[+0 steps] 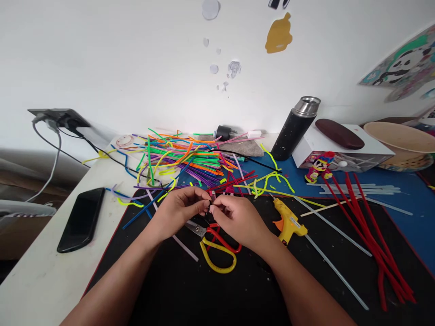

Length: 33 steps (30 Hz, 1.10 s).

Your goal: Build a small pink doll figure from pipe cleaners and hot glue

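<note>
Just above a pair of scissors, my left hand (183,206) pinches a small dark piece (209,206) between thumb and fingers. My right hand (234,215) meets it fingertip to fingertip and grips the same piece from the other side. The fingers cover most of it, so its kind cannot be made out. Below them the scissors (217,258), with one yellow and one red handle, lie on the black mat (176,290). Behind the hands spreads a pile of coloured pipe cleaners (190,158). A yellow glue gun (288,219) lies right of my right hand.
Red pipe cleaners (377,244) and clear glue sticks (340,274) lie at the right. A black flask (294,131) stands by a white box (356,158), with a small colourful figure (319,167) before it. At the left is a black phone (81,219).
</note>
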Each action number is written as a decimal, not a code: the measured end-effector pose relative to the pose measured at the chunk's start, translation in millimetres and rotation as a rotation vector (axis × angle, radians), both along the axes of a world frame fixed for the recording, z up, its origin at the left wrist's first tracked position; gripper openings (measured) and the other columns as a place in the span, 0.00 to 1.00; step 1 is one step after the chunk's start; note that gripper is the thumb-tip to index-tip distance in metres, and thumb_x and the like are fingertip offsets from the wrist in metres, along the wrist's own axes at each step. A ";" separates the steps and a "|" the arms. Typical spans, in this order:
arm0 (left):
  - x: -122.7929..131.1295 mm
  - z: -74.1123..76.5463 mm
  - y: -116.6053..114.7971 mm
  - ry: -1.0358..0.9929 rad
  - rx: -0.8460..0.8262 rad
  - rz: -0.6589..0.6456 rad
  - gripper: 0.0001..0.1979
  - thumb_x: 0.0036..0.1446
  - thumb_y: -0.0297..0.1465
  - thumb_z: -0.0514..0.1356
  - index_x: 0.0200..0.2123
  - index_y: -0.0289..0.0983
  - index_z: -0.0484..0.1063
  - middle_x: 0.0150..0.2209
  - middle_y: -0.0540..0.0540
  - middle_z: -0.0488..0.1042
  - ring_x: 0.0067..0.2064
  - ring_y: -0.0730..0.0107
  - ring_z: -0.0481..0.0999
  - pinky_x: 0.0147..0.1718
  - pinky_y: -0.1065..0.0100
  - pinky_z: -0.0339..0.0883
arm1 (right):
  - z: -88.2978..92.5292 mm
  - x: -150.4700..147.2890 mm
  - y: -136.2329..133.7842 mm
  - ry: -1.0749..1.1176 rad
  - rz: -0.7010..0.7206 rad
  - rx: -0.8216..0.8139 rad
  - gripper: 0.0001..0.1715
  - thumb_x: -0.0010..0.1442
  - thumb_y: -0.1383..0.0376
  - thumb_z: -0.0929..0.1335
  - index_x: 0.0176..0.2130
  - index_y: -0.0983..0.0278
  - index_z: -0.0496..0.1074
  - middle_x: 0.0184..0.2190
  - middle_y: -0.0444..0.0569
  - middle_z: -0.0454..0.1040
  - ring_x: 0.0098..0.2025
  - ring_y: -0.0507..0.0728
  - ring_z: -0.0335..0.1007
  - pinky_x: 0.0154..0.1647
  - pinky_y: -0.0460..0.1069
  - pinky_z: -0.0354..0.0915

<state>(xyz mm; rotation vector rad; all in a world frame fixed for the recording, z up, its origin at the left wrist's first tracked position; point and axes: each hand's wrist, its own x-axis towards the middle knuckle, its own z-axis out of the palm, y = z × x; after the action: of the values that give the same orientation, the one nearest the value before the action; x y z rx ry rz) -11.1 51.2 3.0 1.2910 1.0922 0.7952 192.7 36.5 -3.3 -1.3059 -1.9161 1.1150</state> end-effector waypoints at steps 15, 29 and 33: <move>8.0 -6.7 0.0 -0.259 -0.127 0.141 0.17 0.49 0.39 0.79 0.36 0.35 0.81 0.30 0.49 0.80 0.29 0.71 0.79 0.34 0.70 0.74 | -4.1 3.6 0.5 0.076 -0.066 0.010 0.07 0.69 0.63 0.69 0.38 0.60 0.77 0.29 0.43 0.79 0.28 0.53 0.69 0.29 0.47 0.59; 4.7 -7.3 1.1 -0.287 -0.122 0.154 0.14 0.48 0.35 0.79 0.34 0.35 0.82 0.30 0.48 0.81 0.30 0.73 0.78 0.34 0.71 0.72 | -4.3 12.8 5.0 0.232 -0.134 -0.085 0.12 0.70 0.56 0.68 0.39 0.61 0.77 0.24 0.42 0.72 0.24 0.53 0.67 0.26 0.48 0.63; 5.7 -7.8 1.1 -0.271 -0.100 0.135 0.12 0.50 0.33 0.78 0.34 0.35 0.82 0.32 0.48 0.82 0.33 0.72 0.79 0.37 0.71 0.73 | -2.6 13.0 5.0 0.192 -0.100 -0.080 0.12 0.70 0.57 0.68 0.41 0.61 0.79 0.27 0.44 0.74 0.25 0.53 0.68 0.26 0.48 0.64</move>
<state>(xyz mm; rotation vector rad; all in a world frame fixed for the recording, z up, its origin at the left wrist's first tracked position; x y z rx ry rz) -5.4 52.2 -4.8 1.0002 0.9938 0.9740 205.7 41.5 -5.9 -1.2724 -1.6654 1.2299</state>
